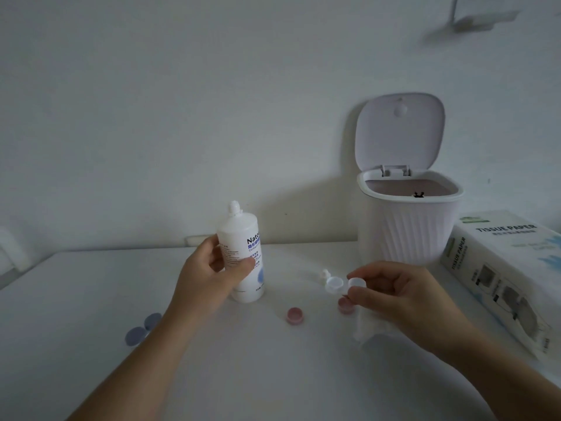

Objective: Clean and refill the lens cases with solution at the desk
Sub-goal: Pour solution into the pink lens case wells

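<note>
The left hand [212,275] grips the upright bottle [244,253] on the tabletop [91,299]. The right hand [400,296] pinches the clear lens case [341,284], pink caps [294,316] just beside.

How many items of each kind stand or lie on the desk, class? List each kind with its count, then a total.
Solution bottle: 1
Clear lens case: 1
Pink caps: 2
Blue caps: 2
Bin: 1
Tissue box: 1
Total: 8

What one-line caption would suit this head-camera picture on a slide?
Left hand grips white solution bottle; right hand pinches clear twin-well lens case above white desk.
</note>
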Motion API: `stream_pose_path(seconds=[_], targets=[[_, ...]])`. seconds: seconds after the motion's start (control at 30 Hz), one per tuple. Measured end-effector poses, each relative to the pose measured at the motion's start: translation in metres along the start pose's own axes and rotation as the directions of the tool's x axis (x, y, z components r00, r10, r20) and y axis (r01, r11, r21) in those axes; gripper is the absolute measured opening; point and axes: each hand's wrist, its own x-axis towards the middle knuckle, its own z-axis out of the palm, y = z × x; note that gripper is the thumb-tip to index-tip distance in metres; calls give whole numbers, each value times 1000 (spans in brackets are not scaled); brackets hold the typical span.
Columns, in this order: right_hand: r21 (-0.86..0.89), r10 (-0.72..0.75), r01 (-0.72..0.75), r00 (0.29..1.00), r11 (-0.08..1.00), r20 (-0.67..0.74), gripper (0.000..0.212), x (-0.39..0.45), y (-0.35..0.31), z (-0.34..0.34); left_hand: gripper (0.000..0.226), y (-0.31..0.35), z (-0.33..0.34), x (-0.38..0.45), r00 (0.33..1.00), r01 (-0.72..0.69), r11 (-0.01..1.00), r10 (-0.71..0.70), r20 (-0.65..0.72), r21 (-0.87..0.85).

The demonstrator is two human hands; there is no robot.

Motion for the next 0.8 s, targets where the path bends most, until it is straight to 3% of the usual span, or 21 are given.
stream_pose_path(seconds=[0.2,0.3,0.53,0.8], targets=[[46,-15,16,1000,999,-17,36,0,0,4,62,10,7,-1,997,-79,996,79,11,37],[39,-20,19,999,999,27,35,-1,0,4,65,11,12,-7,980,-197,978,194,51,69],[-34,-110,111,993,993,31,35,-6,-5,5,65,11,8,-14,855,-517,816,503,126,258],[-89,-151,151,988,985,3,46,-11,-6,7,74,8,0,-11,810,-581,719,554,192,382]])
